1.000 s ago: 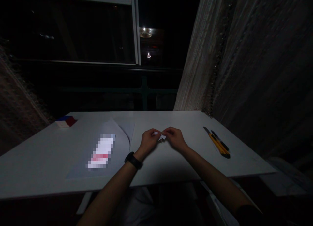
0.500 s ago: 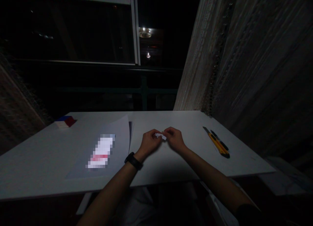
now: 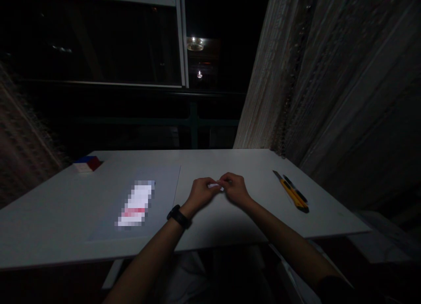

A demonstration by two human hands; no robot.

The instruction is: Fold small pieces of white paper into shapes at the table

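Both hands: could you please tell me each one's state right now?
Left hand: closed, pinching the small white paper.
Right hand: closed, pinching the same paper.

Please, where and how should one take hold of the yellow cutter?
I would take the cutter by its yellow handle, near the black end, with the right hand coming from above and the near side. That end lies nearer, while the narrow grey tip, perhaps a blade, points away. A black pen lies close along the cutter's right side, leaving little room there.
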